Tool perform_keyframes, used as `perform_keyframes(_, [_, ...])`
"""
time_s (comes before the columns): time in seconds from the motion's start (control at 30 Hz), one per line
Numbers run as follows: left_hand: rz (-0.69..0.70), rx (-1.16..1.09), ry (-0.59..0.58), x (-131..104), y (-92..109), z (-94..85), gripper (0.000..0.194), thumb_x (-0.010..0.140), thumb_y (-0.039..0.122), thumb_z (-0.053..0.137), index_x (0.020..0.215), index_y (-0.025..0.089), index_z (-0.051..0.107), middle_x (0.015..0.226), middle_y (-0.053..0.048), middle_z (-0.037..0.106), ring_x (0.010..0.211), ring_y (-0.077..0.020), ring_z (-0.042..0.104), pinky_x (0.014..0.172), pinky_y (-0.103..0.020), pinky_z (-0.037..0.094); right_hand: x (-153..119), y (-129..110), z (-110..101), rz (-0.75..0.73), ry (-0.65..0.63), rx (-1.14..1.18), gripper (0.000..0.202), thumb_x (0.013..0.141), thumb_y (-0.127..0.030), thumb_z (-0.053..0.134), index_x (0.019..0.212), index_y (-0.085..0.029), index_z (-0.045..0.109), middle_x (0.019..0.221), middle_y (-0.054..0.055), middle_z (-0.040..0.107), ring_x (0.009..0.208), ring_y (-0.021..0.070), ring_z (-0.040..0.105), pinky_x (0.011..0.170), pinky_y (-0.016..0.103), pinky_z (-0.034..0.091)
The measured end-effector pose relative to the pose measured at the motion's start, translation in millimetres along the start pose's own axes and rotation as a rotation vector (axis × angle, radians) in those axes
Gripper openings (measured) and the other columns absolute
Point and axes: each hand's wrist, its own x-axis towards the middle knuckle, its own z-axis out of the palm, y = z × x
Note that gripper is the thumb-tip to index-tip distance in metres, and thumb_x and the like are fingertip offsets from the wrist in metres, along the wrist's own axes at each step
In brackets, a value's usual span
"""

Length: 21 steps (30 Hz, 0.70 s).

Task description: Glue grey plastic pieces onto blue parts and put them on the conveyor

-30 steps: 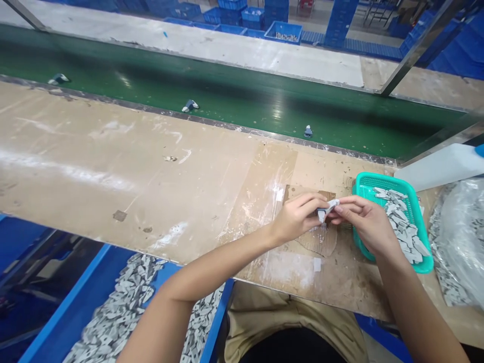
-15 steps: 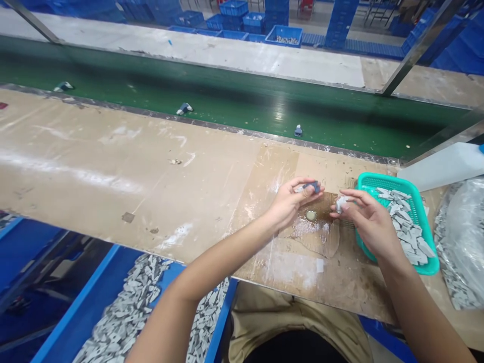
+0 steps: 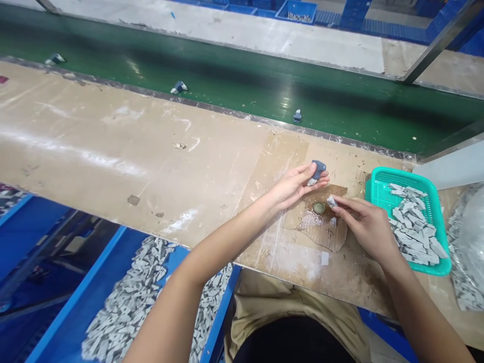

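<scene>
My left hand (image 3: 298,184) holds a small dark blue-grey piece with a whitish part (image 3: 318,170) between thumb and fingers. To its right, my right hand (image 3: 365,222) pinches a small light-grey piece (image 3: 331,201) at its fingertips, apart from the blue one. Below both pieces lies a wet brown cardboard patch (image 3: 325,234) with a small round dish-like spot (image 3: 318,207) on it. Beside my right hand stands a green plastic basket (image 3: 446,252) holding many light-grey pieces (image 3: 414,224).
Beyond the worktable (image 3: 124,146) runs a green conveyor belt (image 3: 234,75) carrying blue-and-white pieces (image 3: 179,87). A blue bin (image 3: 91,277) full of grey pieces sits below the near edge. At right are a clear plastic bag (image 3: 469,242) and a white container (image 3: 449,164).
My left hand has turned, so more of the blue piece shows. My right hand now pinches its grey piece at the fingertips, lower over the cardboard. The camera view has tilted down.
</scene>
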Motion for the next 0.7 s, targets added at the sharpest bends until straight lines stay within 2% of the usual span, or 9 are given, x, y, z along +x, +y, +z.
perform_keyframes(0.07, [0.003,0.104,-0.023,2.9,0.5,-2.8,0.033,0.074,0.040,0.084,0.090,0.014,0.072,0.097,-0.007,0.071,0.088,-0.0135,0.066,0.085,-0.027,0.051,-1.3,-0.7,1.2,0.022,-0.008,-0.031,0.030,0.092,-0.045,0.065,0.111,-0.024,0.077,0.100,0.007,0.079,0.085,0.0248,0.075,0.078,0.037,0.061])
perform_keyframes(0.13, [0.001,0.180,0.002,5.7,0.8,-5.1,0.038,0.070,0.040,0.087,0.093,0.014,0.073,0.095,-0.007,0.072,0.083,-0.0111,0.065,0.079,-0.025,0.048,-2.4,-1.8,2.7,0.028,-0.029,-0.070,0.028,0.092,-0.043,0.066,0.109,-0.024,0.077,0.100,0.006,0.079,0.084,0.0251,0.076,0.075,0.036,0.062])
perform_keyframes(0.27, [-0.005,0.252,0.099,8.4,1.2,-7.0,0.044,0.065,0.034,0.089,0.100,0.014,0.072,0.091,-0.005,0.072,0.082,-0.0121,0.066,0.077,-0.027,0.046,-2.1,-4.0,5.8,-0.097,-0.050,-0.186,0.023,0.096,-0.038,0.060,0.107,-0.026,0.077,0.103,0.005,0.079,0.091,0.0256,0.075,0.083,0.039,0.061])
perform_keyframes(0.37, [0.015,0.278,0.133,8.4,1.0,-7.4,0.040,0.067,0.033,0.087,0.098,0.012,0.072,0.087,-0.005,0.072,0.081,-0.0120,0.066,0.074,-0.026,0.047,-1.4,-3.8,7.1,-0.193,-0.050,-0.247,0.024,0.099,-0.034,0.057,0.108,-0.028,0.078,0.105,0.004,0.078,0.096,0.0243,0.074,0.087,0.039,0.060])
perform_keyframes(0.57, [0.063,0.332,0.152,7.2,1.8,-7.3,0.030,0.073,0.030,0.084,0.095,0.012,0.073,0.084,-0.004,0.070,0.076,-0.0091,0.064,0.067,-0.022,0.044,-1.6,-0.9,7.5,-0.293,-0.079,-0.360,0.026,0.101,-0.029,0.054,0.110,-0.029,0.079,0.100,0.003,0.078,0.087,0.0204,0.074,0.077,0.032,0.061])
perform_keyframes(0.7, [0.046,0.382,0.156,7.8,3.4,-8.0,0.030,0.073,0.033,0.084,0.094,0.014,0.074,0.085,-0.003,0.071,0.077,-0.0091,0.064,0.065,-0.021,0.044,-0.9,2.9,9.3,-0.413,-0.057,-0.410,0.023,0.099,-0.023,0.057,0.110,-0.024,0.078,0.097,0.005,0.077,0.083,0.0181,0.073,0.072,0.028,0.060])
